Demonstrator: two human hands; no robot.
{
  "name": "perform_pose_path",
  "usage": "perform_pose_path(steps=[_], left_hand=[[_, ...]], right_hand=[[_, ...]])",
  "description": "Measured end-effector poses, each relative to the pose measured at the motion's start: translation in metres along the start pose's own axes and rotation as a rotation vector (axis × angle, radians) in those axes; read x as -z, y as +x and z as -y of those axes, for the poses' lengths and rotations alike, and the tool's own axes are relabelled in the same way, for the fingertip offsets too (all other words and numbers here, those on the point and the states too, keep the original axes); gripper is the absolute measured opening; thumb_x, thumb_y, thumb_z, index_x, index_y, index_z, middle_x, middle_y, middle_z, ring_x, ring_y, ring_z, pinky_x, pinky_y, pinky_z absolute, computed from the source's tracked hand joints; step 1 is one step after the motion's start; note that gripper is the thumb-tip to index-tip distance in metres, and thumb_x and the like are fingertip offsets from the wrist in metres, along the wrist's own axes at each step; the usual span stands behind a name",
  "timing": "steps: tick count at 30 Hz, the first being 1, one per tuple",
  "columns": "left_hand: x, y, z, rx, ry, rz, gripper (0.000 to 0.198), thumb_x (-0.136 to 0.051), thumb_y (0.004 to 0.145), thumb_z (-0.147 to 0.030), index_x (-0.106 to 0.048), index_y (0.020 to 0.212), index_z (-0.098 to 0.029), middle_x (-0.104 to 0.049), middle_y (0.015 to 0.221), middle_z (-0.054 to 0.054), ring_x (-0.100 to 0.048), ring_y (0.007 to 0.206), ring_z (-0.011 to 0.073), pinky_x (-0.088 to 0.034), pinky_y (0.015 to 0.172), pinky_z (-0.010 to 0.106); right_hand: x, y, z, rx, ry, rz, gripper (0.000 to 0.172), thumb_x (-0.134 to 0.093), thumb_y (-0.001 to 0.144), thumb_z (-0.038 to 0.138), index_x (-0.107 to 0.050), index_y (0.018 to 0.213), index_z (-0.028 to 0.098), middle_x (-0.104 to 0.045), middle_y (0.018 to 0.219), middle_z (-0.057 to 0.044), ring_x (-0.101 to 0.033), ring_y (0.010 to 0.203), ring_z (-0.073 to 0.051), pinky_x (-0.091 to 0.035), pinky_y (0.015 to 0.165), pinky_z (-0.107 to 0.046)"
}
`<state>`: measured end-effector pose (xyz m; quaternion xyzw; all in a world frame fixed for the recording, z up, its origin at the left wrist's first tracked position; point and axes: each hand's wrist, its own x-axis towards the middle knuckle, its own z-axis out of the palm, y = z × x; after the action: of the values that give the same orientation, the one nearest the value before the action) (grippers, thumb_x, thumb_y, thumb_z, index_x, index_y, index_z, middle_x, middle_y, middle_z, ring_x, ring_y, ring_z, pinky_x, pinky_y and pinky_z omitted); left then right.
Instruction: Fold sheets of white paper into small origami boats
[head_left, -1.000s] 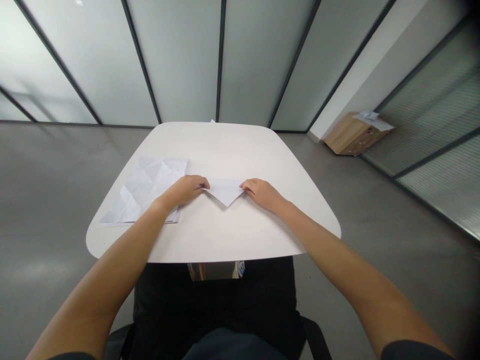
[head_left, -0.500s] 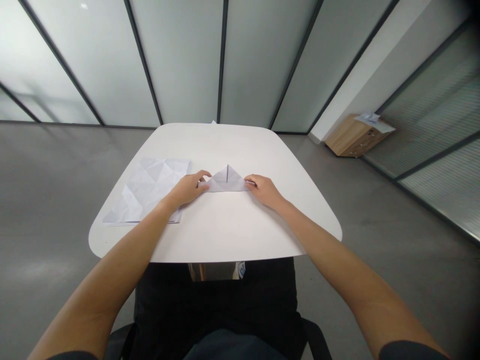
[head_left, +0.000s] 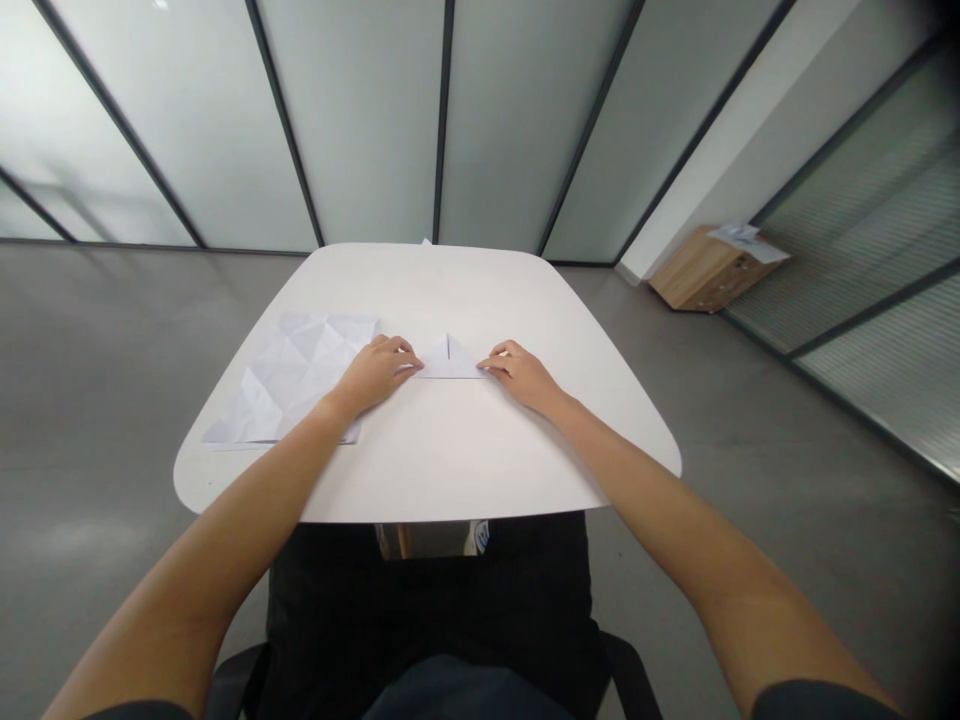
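A small folded white paper triangle [head_left: 448, 360] lies flat on the white table [head_left: 450, 450], its point away from me and a crease down its middle. My left hand [head_left: 375, 372] presses its fingertips on the triangle's left corner. My right hand [head_left: 519, 376] presses on the right corner. Both hands have their fingers curled down onto the paper.
A creased white sheet [head_left: 292, 375], lying over others, sits on the table left of my left hand. A wooden cabinet [head_left: 701, 270] with papers on top stands on the floor at the far right. Glass partition walls run behind the table.
The paper triangle pointed toward me a second ago; it has been turned over so its point faces away, then laid flat. Both hands stayed at its corners.
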<state>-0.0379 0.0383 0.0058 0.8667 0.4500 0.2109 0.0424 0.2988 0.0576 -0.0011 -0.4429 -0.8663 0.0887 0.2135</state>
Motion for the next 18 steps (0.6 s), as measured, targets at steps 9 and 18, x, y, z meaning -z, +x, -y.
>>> perform_pose_path(steps=[9, 18], left_hand=[[0.001, 0.004, -0.015, -0.062, 0.037, 0.056, 0.032, -0.052, 0.104, -0.037, -0.078, 0.112, -0.019, -0.072, 0.113, 0.014, -0.063, 0.108, 0.0296, -0.046, 0.102, 0.045], [0.004, 0.009, -0.018, -0.037, 0.125, 0.099, 0.036, -0.055, 0.104, -0.049, -0.071, 0.125, -0.025, -0.071, 0.119, 0.011, -0.066, 0.106, 0.0269, -0.05, 0.092, 0.038]], right_hand=[[0.012, 0.003, 0.014, 0.111, -0.222, 0.114, 0.036, -0.051, 0.103, 0.018, -0.081, 0.119, 0.027, -0.076, 0.121, -0.01, -0.054, 0.114, -0.031, -0.042, 0.101, -0.05], [0.018, 0.015, 0.041, 0.113, -0.383, 0.221, 0.029, -0.057, 0.104, 0.036, -0.078, 0.116, 0.019, -0.074, 0.112, -0.017, -0.065, 0.105, -0.032, -0.043, 0.094, -0.046]])
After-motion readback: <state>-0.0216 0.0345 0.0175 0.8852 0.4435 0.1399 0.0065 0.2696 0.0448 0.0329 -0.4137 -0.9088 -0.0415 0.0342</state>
